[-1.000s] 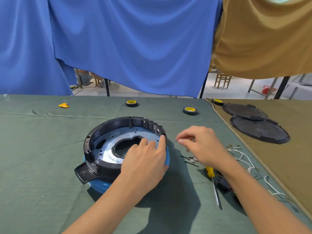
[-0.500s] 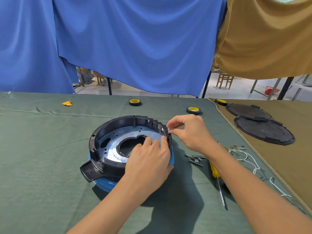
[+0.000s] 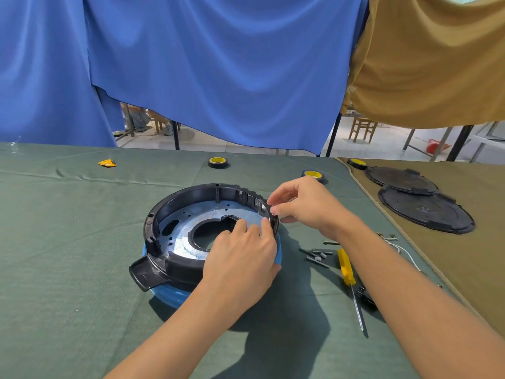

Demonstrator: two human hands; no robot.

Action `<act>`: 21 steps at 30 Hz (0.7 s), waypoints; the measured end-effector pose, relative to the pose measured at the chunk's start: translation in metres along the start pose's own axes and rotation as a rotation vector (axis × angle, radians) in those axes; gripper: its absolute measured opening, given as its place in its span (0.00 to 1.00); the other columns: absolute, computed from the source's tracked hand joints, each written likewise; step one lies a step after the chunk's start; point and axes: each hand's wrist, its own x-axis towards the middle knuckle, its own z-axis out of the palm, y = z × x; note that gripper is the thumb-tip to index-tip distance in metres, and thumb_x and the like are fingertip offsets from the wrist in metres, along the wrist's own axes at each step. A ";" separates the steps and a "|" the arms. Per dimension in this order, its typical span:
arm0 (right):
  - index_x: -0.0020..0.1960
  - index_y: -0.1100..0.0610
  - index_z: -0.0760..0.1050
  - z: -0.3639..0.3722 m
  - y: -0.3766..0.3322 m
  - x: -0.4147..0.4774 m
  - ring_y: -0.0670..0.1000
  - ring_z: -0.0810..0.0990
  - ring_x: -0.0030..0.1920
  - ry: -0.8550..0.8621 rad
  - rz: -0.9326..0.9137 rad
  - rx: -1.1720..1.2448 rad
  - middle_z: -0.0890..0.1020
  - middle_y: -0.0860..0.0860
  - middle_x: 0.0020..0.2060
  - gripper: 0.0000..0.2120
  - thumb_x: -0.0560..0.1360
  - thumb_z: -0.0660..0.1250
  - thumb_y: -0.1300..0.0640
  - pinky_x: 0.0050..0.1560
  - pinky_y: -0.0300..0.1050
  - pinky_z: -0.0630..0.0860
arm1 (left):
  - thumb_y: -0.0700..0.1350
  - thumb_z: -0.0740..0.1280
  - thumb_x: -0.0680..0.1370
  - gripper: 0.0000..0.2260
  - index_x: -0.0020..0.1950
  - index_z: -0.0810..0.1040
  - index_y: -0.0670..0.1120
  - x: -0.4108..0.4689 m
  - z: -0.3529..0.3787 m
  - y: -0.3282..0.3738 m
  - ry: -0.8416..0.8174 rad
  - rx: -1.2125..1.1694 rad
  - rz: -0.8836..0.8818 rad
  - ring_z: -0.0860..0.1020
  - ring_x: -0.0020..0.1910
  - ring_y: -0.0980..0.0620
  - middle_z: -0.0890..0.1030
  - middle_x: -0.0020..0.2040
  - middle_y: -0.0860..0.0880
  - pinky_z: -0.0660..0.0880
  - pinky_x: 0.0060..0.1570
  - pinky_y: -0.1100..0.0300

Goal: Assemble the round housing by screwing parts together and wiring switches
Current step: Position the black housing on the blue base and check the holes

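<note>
At the housing (image 3: 177, 199) rim, the right hand (image 3: 308, 209) pinches a small part (image 3: 273, 212), the left hand (image 3: 243, 258) presses flat; a slip could drop it inside.

Glossy black plastic housing (image 3: 175, 203), dull blue-grey metal plate (image 3: 188, 214), matt green cloth (image 3: 54, 242).

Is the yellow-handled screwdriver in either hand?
No, the screwdriver lies on the green cloth; the right hand pinches a small part at the round housing rim, and the left hand rests on it.
</note>
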 end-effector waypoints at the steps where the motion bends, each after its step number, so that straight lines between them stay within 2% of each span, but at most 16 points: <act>1: 0.44 0.59 0.82 0.001 0.000 -0.001 0.54 0.83 0.47 0.003 0.055 0.114 0.84 0.58 0.44 0.06 0.71 0.72 0.68 0.48 0.50 0.83 | 0.62 0.60 0.79 0.35 0.78 0.57 0.41 0.000 0.000 0.000 0.000 -0.002 0.001 0.73 0.58 0.45 0.78 0.56 0.48 0.62 0.39 0.54; 3: 0.45 0.61 0.81 0.004 0.002 -0.001 0.56 0.83 0.46 0.029 0.134 0.243 0.83 0.60 0.46 0.06 0.71 0.72 0.69 0.49 0.53 0.83 | 0.62 0.60 0.79 0.35 0.78 0.56 0.41 0.000 0.000 0.000 0.001 -0.009 0.003 0.72 0.59 0.45 0.78 0.56 0.48 0.62 0.39 0.54; 7: 0.50 0.62 0.78 0.008 0.003 0.000 0.52 0.82 0.38 -0.008 0.278 0.400 0.82 0.56 0.40 0.08 0.73 0.69 0.71 0.38 0.44 0.83 | 0.62 0.60 0.79 0.35 0.78 0.57 0.42 0.000 -0.001 -0.001 0.000 -0.015 0.011 0.73 0.59 0.45 0.78 0.55 0.48 0.61 0.38 0.55; 11: 0.55 0.62 0.75 0.011 0.003 0.001 0.51 0.82 0.34 -0.032 0.321 0.444 0.82 0.57 0.40 0.12 0.73 0.69 0.70 0.37 0.45 0.82 | 0.62 0.60 0.79 0.29 0.72 0.63 0.46 0.000 -0.004 -0.010 -0.033 -0.035 0.025 0.73 0.56 0.46 0.78 0.53 0.49 0.60 0.37 0.55; 13: 0.57 0.61 0.73 0.014 0.003 0.001 0.52 0.82 0.36 -0.044 0.349 0.484 0.82 0.58 0.44 0.14 0.73 0.70 0.68 0.35 0.45 0.82 | 0.63 0.60 0.78 0.25 0.67 0.66 0.48 0.001 -0.006 -0.019 -0.059 -0.060 0.046 0.73 0.55 0.47 0.78 0.52 0.50 0.60 0.37 0.55; 15: 0.58 0.59 0.72 0.017 0.003 0.001 0.52 0.81 0.42 -0.044 0.369 0.464 0.80 0.57 0.50 0.17 0.73 0.72 0.66 0.34 0.45 0.81 | 0.64 0.61 0.76 0.25 0.66 0.67 0.49 0.002 -0.006 -0.032 -0.088 -0.079 0.078 0.73 0.54 0.47 0.78 0.51 0.51 0.62 0.39 0.55; 17: 0.61 0.57 0.71 0.021 0.001 0.000 0.51 0.77 0.47 -0.032 0.372 0.420 0.76 0.54 0.50 0.20 0.72 0.74 0.63 0.33 0.44 0.81 | 0.66 0.61 0.75 0.27 0.68 0.67 0.51 0.001 -0.005 -0.047 -0.106 -0.090 0.114 0.73 0.54 0.48 0.77 0.50 0.52 0.65 0.40 0.55; 19: 0.63 0.56 0.70 0.027 0.000 0.000 0.53 0.77 0.49 -0.022 0.382 0.432 0.75 0.52 0.50 0.22 0.72 0.74 0.62 0.35 0.45 0.82 | 0.67 0.61 0.75 0.30 0.72 0.66 0.52 0.001 -0.001 -0.062 -0.107 -0.090 0.156 0.73 0.53 0.49 0.78 0.50 0.53 0.68 0.45 0.55; 21: 0.64 0.56 0.68 0.033 -0.002 0.000 0.50 0.82 0.42 -0.024 0.394 0.469 0.77 0.51 0.48 0.23 0.73 0.73 0.61 0.37 0.46 0.83 | 0.69 0.61 0.74 0.34 0.75 0.63 0.54 0.002 0.002 -0.076 -0.117 -0.095 0.179 0.73 0.55 0.49 0.79 0.52 0.53 0.69 0.52 0.55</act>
